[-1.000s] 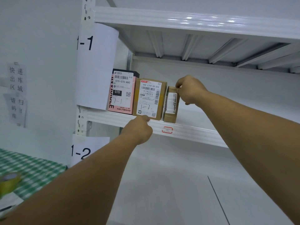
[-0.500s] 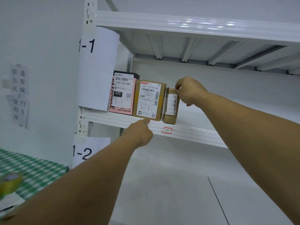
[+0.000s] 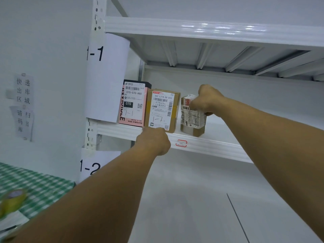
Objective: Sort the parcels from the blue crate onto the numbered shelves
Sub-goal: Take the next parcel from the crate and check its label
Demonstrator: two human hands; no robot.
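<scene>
**Left to right.** A wall notice [image 3: 23, 102] carries Chinese characters, among them 快递出库区域. Below it lie a green checked cloth [image 3: 38, 186] and a blurred yellow-green roll of tape [image 3: 12, 199].

Two paper sheets hang on the rack upright [image 3: 96, 20], the 1-1 sign [image 3: 105, 76] above and the 1-2 sign [image 3: 94, 165] below.

Three parcels stand on the shelf [image 3: 219, 148] beside the upper sign.
- The pink box [image 3: 133, 106] reads "INVISIBLE BRA". Its label shows "070-070-A80", "070" and a handwritten "1-1".
- Just beside it, the brown carton [image 3: 163, 109] bears "642 L714-00 015" and a handwritten "1-1". The left hand [image 3: 154, 141] sits at this carton's lower edge, over the shelf's front lip. Its fingers are hidden behind the back of the hand, so their hold cannot be told.
- After a narrow gap comes the small taped parcel [image 3: 192, 120], its print too small to read and its lower corner at the front lip. The right hand [image 3: 207, 100] grips its upper part, fingers curled round it.

A red mark [image 3: 181, 143] sits on the front beam. Rightward the shelf board lies bare, with open height beneath the upper shelf [image 3: 210, 28].
</scene>
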